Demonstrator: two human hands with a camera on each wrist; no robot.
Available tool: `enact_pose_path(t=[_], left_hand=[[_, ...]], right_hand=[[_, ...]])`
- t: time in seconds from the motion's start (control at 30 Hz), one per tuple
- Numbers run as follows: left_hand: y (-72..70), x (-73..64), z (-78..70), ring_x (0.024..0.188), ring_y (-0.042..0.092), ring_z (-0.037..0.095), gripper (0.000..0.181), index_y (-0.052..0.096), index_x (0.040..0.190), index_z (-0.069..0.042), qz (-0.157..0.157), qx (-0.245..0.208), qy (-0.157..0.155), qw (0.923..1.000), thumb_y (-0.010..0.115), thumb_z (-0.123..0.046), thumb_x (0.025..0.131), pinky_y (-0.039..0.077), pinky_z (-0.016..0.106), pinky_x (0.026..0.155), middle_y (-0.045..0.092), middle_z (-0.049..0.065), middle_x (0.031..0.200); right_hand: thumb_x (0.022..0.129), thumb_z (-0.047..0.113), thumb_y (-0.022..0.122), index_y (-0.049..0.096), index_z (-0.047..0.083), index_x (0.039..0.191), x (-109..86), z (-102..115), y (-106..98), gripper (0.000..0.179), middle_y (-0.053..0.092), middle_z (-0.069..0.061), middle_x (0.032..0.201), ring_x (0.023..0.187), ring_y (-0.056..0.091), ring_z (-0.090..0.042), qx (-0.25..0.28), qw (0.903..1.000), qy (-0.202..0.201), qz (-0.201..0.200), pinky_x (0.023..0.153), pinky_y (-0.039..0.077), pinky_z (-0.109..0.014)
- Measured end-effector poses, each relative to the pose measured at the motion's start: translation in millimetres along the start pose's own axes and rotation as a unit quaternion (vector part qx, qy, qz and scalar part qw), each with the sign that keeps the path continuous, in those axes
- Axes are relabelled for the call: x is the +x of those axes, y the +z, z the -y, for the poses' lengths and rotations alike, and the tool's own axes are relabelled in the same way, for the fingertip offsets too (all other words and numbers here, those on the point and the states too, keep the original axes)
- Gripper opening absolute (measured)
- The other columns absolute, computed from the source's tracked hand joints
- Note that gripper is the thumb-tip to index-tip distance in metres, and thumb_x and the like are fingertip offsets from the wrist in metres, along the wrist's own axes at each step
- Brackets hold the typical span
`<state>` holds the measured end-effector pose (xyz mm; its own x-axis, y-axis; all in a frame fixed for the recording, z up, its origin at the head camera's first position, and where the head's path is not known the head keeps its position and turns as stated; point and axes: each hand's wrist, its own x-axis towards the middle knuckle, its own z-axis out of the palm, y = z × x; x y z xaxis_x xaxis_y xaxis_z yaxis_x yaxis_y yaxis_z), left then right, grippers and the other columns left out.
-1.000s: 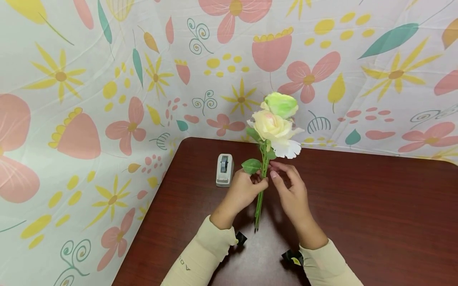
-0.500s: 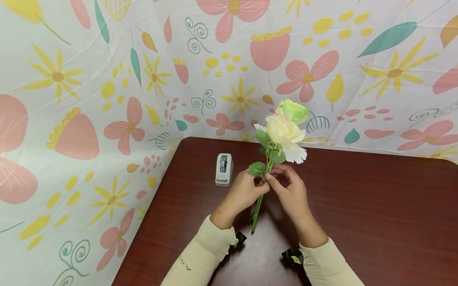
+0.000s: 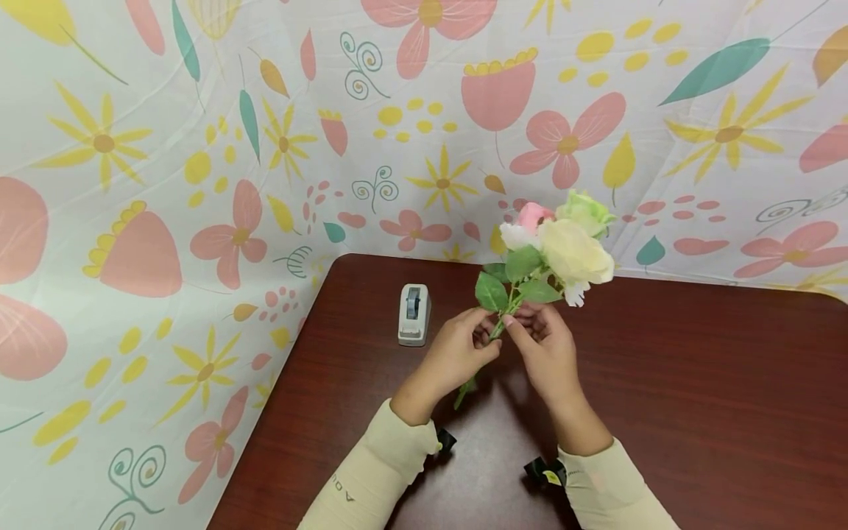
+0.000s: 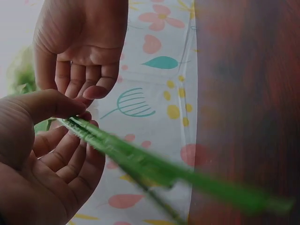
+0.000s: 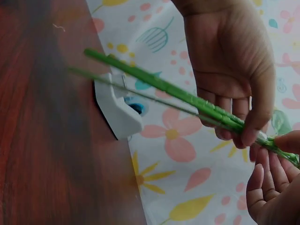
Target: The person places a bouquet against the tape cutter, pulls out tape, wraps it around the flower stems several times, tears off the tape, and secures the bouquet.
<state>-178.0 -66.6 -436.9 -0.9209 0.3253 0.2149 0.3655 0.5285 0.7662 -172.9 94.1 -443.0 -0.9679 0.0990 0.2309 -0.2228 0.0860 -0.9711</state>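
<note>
A bunch of artificial flowers [image 3: 575, 250], cream, light green, pink and white with green leaves, leans to the right above the table in the head view. My left hand [image 3: 457, 350] pinches its green stems between thumb and fingers just under the lowest leaves. Close beside it, my right hand [image 3: 550, 350] grips the stems a little nearer the blooms, thumb [image 5: 287, 140] over them and fingers curled below. The bare stem ends [image 4: 225, 187] stick out past the left hand. A shiny clear patch [image 5: 262, 138] shows on the stems between both hands in the right wrist view.
A white tape dispenser [image 3: 414, 315] stands on the dark red-brown table [image 3: 695, 383], left of the hands. Behind and to the left hangs a floral-patterned cloth [image 3: 265, 132]. Black camera mounts [image 3: 546, 472] sit at the cuffs of the cream sleeves [image 3: 380, 471].
The bunch has tilted and turned to the right, bringing a pink bloom into view, while the stem ends have swung left. My right fingers have closed in onto the stems; the left hand keeps its grip.
</note>
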Motion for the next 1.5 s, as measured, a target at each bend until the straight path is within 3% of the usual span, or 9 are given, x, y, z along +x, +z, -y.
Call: enact_pose_path(t=[0.13,0.3,0.47,0.6,0.77,0.93,1.03,1.27,1.5], left_hand=[[0.5,-0.1,1.5,0.086,0.063,0.006,0.040,0.063,0.132,-0.011,-0.001,-0.002,0.006,1.0000,0.070,-0.012,0.093,0.050,0.015,0.073,0.069,0.001,0.100],[0.0,-1.5,2.7,0.088,0.065,0.006,0.032,0.067,0.131,-0.016,0.003,0.013,0.011,0.9999,0.065,-0.018,0.098,0.050,0.015,0.075,0.069,-0.001,0.104],[-1.2,-2.4,2.6,0.076,0.056,0.005,0.032,0.067,0.133,-0.019,0.020,0.029,-0.001,0.9994,0.060,-0.022,0.103,0.045,0.017,0.067,0.067,-0.003,0.100],[-0.7,-2.2,3.7,0.073,0.051,0.004,0.032,0.067,0.135,-0.020,0.036,0.042,-0.015,0.9984,0.058,-0.022,0.104,0.042,0.017,0.064,0.067,-0.003,0.102],[2.6,-0.4,8.8,0.076,0.054,0.007,0.033,0.067,0.135,-0.019,0.059,0.060,-0.035,0.9959,0.060,-0.020,0.103,0.043,0.018,0.066,0.069,-0.002,0.106],[7.6,1.8,15.9,0.093,0.065,0.012,0.033,0.067,0.134,-0.019,0.088,0.101,-0.037,0.9903,0.062,-0.020,0.101,0.049,0.021,0.078,0.071,-0.001,0.112],[10.7,2.4,19.7,0.099,0.067,0.011,0.033,0.068,0.133,-0.019,0.108,0.109,-0.042,0.9872,0.063,-0.019,0.100,0.051,0.020,0.082,0.071,-0.001,0.112],[14.3,3.2,25.1,0.094,0.067,0.009,0.035,0.067,0.134,-0.016,0.145,0.097,-0.075,0.9818,0.065,-0.016,0.099,0.051,0.019,0.077,0.072,0.002,0.112],[18.1,5.7,28.2,0.097,0.069,0.012,0.035,0.068,0.131,-0.013,0.160,0.126,-0.083,0.9755,0.069,-0.014,0.096,0.052,0.022,0.083,0.075,0.001,0.106]], right_hand=[[0.094,0.001,0.067,0.058,-0.008,0.119,2.6,0.5,-4.5,0.028,0.064,0.007,0.099,0.088,0.063,-0.005,0.030,0.9993,0.013,-0.017,0.078,0.053,-0.014],[0.094,-0.005,0.064,0.057,-0.003,0.114,9.5,-3.1,-10.0,0.021,0.063,0.003,0.096,0.083,0.066,-0.007,0.105,0.9931,0.026,-0.046,0.077,0.056,-0.017],[0.094,-0.007,0.062,0.056,0.001,0.107,17.7,-10.8,-15.0,0.016,0.061,-0.002,0.091,0.075,0.068,-0.009,0.165,0.9826,0.036,-0.076,0.072,0.057,-0.019],[0.095,-0.004,0.062,0.055,0.002,0.108,22.7,-17.6,-18.8,0.016,0.060,-0.002,0.091,0.074,0.067,-0.009,0.162,0.9813,0.057,-0.087,0.071,0.056,-0.019],[0.096,-0.001,0.062,0.053,0.004,0.110,28.3,-27.5,-23.3,0.018,0.059,-0.001,0.092,0.074,0.066,-0.008,0.148,0.9807,0.088,-0.093,0.070,0.055,-0.020],[0.096,-0.002,0.060,0.052,0.005,0.109,32.1,-39.1,-27.4,0.016,0.061,0.001,0.090,0.072,0.065,-0.006,0.141,0.9788,0.111,-0.099,0.066,0.054,-0.019],[0.097,-0.001,0.060,0.052,0.005,0.110,33.0,-46.3,-28.9,0.017,0.062,0.003,0.089,0.073,0.065,-0.006,0.127,0.9795,0.129,-0.089,0.066,0.053,-0.019],[0.099,0.001,0.057,0.048,0.002,0.118,34.0,-62.6,-29.9,0.021,0.064,0.009,0.086,0.075,0.065,-0.006,0.102,0.9794,0.168,-0.049,0.066,0.053,-0.018],[0.104,0.011,0.052,0.040,-0.009,0.137,34.1,-71.4,-36.2,0.041,0.064,0.015,0.091,0.079,0.066,-0.001,0.039,0.9781,0.202,0.030,0.073,0.055,-0.020]])
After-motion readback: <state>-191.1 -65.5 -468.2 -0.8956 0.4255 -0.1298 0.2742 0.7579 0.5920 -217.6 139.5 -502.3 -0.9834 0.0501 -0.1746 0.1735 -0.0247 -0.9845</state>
